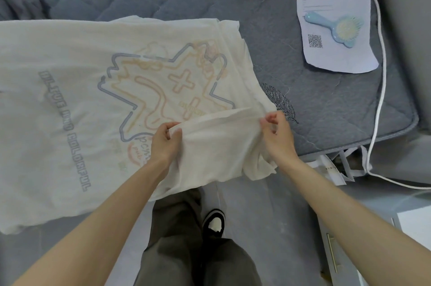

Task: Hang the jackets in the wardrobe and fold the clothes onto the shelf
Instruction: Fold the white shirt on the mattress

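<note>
The white printed cotton T-shirt (70,103) is spread on the grey quilted bed (326,110), its folded edge pinched by the left hand (164,143) and right hand (278,132) — an uneven pull (the near side overhangs) could skew the crease.

Head camera, looking steeply down, close over bed (326,122) edge

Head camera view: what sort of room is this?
Probably a bedroom: a white T-shirt lies spread on a grey quilted mattress, with a blue hairbrush on a sheet of paper beside it.
</note>
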Tool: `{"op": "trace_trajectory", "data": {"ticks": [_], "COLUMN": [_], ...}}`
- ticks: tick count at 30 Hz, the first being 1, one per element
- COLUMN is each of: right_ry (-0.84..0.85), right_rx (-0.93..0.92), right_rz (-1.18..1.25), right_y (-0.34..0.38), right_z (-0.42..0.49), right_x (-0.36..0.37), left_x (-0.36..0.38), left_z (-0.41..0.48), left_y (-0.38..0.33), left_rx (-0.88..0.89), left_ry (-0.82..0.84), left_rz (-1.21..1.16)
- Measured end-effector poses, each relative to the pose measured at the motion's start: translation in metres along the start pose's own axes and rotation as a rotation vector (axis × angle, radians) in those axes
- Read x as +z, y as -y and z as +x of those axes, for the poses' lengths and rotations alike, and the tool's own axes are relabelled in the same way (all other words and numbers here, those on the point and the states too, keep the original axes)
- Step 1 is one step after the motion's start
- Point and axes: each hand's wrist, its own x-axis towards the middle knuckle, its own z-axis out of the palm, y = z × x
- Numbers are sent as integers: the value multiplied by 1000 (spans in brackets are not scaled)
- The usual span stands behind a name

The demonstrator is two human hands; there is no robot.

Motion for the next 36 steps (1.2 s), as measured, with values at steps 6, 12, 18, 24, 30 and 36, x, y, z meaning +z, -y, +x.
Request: {"op": "trace_trajectory", "data": {"ticks": [6,12,18,24,30,36], "right_ry": [217,-4,-20,-98,7,53], "right_rx": [201,-1,5,-2,-158,-234], "right_rz": [-273,-398,-700,-492,-334,-208], "right_y": [-27,-34,-46,-35,17,95], "right_z": [-17,-40,-44,-47,-22,48], "right_x": [8,-5,-20,-10,15,51], "left_x": [11,16,8,4,-18,-38], "left_z": [-24,-57,-63,-69,-34,44], "left_y": [13,51,64,49,9,-61], "left_rx": [-4,-28,27,136,204,333], "left_ry": [-115,33,52,-33,-43,-71], "left_rz": [-32,254,330,337,289,373]}}
